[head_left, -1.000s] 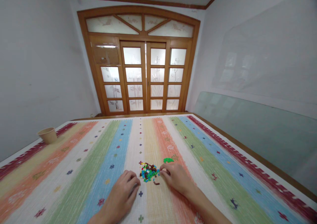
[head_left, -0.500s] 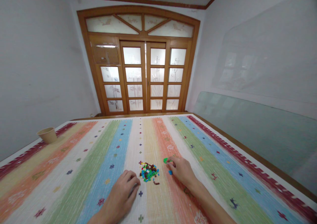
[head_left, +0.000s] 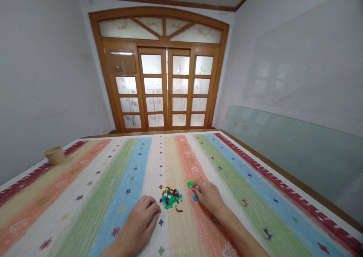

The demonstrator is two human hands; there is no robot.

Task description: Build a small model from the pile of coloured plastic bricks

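Observation:
A small heap of tiny coloured bricks [head_left: 170, 197] lies on the striped cloth [head_left: 93, 189] in front of me. My left hand [head_left: 141, 223] rests on the cloth just left of the heap, fingers curled under, with nothing visible in them. My right hand [head_left: 208, 197] lies to the right of the heap, its fingertips pinched on a cluster of green bricks [head_left: 190, 184]. A single blue brick [head_left: 195, 198] sits on the cloth beside that hand, and a dark brown brick [head_left: 179, 210] lies just below the heap.
A tan paper cup [head_left: 55, 154] stands at the far left edge of the table. A sheet of glass [head_left: 286, 143] leans against the right wall. Wooden glazed doors [head_left: 166, 90] close off the far end of the room.
My right hand has moved from the heap's right edge up and right to the green bricks, and a blue brick now lies beside it. My left hand has stayed in place.

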